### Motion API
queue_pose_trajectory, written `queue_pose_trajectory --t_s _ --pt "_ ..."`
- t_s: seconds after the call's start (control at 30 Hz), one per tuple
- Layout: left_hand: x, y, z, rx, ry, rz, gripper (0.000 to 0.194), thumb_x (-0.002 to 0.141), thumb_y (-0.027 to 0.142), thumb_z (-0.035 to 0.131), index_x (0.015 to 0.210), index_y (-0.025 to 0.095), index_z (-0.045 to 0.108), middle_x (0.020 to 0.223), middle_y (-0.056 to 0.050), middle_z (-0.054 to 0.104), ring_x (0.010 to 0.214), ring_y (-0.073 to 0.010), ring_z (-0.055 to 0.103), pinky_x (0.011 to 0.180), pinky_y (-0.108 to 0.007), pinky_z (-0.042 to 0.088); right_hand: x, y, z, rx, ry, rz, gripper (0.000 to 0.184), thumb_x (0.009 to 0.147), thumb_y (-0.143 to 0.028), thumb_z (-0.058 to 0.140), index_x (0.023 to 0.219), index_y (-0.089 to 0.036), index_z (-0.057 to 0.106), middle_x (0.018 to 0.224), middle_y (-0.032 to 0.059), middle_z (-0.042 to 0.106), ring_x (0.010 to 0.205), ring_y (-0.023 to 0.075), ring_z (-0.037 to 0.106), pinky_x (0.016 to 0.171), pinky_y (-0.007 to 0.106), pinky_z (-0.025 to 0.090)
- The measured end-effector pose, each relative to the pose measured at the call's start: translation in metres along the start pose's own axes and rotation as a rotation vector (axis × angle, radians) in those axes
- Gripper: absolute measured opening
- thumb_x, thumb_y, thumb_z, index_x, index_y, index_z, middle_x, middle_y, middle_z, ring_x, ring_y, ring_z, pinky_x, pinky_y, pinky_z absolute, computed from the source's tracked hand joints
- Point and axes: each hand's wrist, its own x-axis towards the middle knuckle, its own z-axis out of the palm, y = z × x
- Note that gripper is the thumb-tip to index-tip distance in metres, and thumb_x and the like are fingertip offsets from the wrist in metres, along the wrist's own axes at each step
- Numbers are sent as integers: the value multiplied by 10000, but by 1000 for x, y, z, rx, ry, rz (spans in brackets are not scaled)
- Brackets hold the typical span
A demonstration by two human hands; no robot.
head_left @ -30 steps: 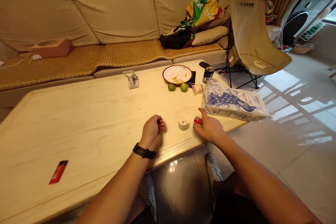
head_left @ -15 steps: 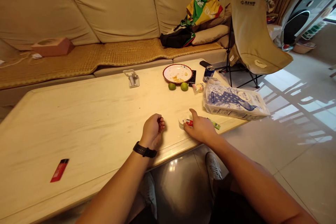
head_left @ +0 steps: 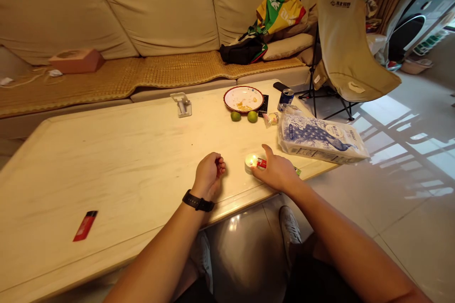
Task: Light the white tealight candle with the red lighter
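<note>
My right hand [head_left: 276,170] grips a red lighter [head_left: 261,163] near the front edge of the pale wooden table [head_left: 117,151]. The lighter's tip sits at a small white tea-light candle [head_left: 250,163], where a flame glows. My left hand [head_left: 209,174] rests on the table as a loose fist a little to the left of the candle, with a black watch on its wrist. A small green object [head_left: 297,170] lies just behind my right hand.
A blue-and-white plastic pack [head_left: 322,137] lies at the table's right edge. Behind it are a plate [head_left: 243,98], two limes [head_left: 243,116], a can [head_left: 285,98] and a phone stand [head_left: 182,104]. A second red lighter [head_left: 85,225] lies front left. Sofa and camping chair [head_left: 350,52] stand beyond.
My right hand has moved left with the red lighter from beside the plastic pack to the candle, and a flame now shows there. My left hand has stayed put.
</note>
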Motion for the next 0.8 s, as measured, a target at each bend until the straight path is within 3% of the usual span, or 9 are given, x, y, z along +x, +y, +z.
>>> queue_pose_trajectory --t_s 0.33,0.63,0.8 --pt "1 -2 1 16 12 -3 90 699 164 599 653 166 522 603 11 516 481 -84 469 406 -211 366 -3 25 -2 13 71 51 763 849 -466 528 1520 -175 311 1030 123 735 958 330 685 773 365 448" --pt "3 -3 0 10 6 -13 89 709 160 592 653 166 523 597 12 510 480 -85 471 401 -210 367 -5 28 -1 8 68 7 707 903 -486 455 1510 -152 313 1032 141 730 967 323 682 786 365 445" --pt "3 -2 0 2 5 -18 89 713 153 587 656 166 518 595 14 506 477 -84 468 398 -209 366 -3 32 -1 2 76 48 741 875 -477 508 1519 -176 300 1028 124 735 964 328 687 770 361 447"
